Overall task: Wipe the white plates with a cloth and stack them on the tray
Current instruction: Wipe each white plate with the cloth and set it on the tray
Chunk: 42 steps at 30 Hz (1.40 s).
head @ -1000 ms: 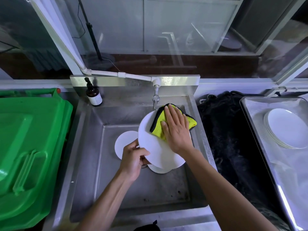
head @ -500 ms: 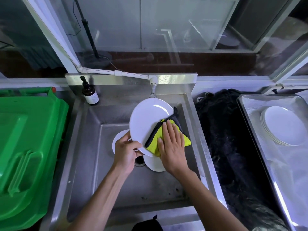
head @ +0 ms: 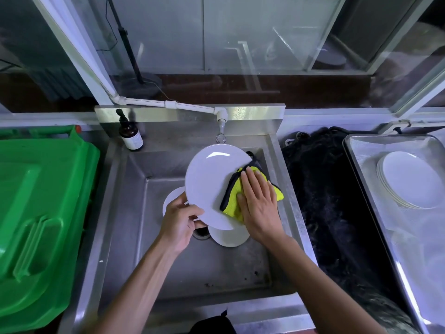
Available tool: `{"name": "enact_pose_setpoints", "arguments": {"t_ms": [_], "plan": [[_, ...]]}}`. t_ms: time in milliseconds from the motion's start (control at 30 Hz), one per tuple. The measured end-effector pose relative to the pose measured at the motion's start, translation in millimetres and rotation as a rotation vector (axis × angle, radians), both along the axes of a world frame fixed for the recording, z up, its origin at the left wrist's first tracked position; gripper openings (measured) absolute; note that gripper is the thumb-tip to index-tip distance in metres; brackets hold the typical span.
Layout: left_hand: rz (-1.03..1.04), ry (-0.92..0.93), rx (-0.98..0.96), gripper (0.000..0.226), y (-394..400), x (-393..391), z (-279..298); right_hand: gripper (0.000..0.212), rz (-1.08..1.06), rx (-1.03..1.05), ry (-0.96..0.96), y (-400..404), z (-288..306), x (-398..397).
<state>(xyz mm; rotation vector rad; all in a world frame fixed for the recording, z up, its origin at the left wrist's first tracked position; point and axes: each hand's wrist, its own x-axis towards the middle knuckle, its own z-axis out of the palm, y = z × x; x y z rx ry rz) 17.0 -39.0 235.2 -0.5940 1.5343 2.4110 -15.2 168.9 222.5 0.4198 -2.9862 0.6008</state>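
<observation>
Over the steel sink [head: 125,237], my left hand [head: 179,222] grips the lower left rim of a white plate [head: 209,179] that is tilted up towards me. My right hand [head: 258,203] lies flat with straight fingers on a yellow cloth with a dark edge [head: 232,201] and presses it against the plate's lower right part. Two more white plates lie in the sink bottom, one [head: 172,200] to the left behind the held plate and one [head: 230,237] below it. A stack of white plates [head: 409,179] rests on the metal tray [head: 361,189] at the right.
A green bin lid [head: 41,213] fills the left side. A brown pump bottle [head: 131,137] stands on the sink's back left corner. The tap [head: 221,130] hangs just behind the held plate. A dark mat [head: 337,213] lies between sink and tray.
My right hand and the cloth slid from the plate's top down to its lower right. The plate tipped up more, its upper face now bare.
</observation>
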Motion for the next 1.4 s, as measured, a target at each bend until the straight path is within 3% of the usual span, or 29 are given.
{"name": "enact_pose_setpoints", "arguments": {"t_ms": [233,333,667,867,1200,1333,1400], "plan": [[-0.207,0.005,-0.001,0.033,-5.9,0.0,5.4,0.056,0.276,0.038,0.061,-19.1,16.8,-3.9],[-0.306,-0.003,-0.009,0.046,-4.5,4.9,6.4,0.055,0.358,0.042,0.081,-30.5,24.9,-8.1],[-0.345,0.016,0.032,0.037,-14.4,8.8,11.1,0.055,0.489,0.078,0.132,-37.7,34.2,-26.3],[-0.272,-0.001,-0.029,0.048,-7.2,10.5,11.2,0.054,0.319,-0.046,0.083,-36.7,28.2,-34.0],[0.063,-0.031,-0.090,0.038,24.1,15.1,3.4,0.055,-0.126,-0.180,-0.028,-27.1,5.1,-37.5],[0.156,-0.023,-0.085,0.024,26.5,13.3,2.8,0.056,-0.224,-0.209,-0.092,-31.5,0.3,-23.1],[0.185,-0.014,-0.039,0.028,26.6,12.6,1.7,0.056,-0.238,-0.223,-0.105,-37.3,-0.1,-10.5]]}}
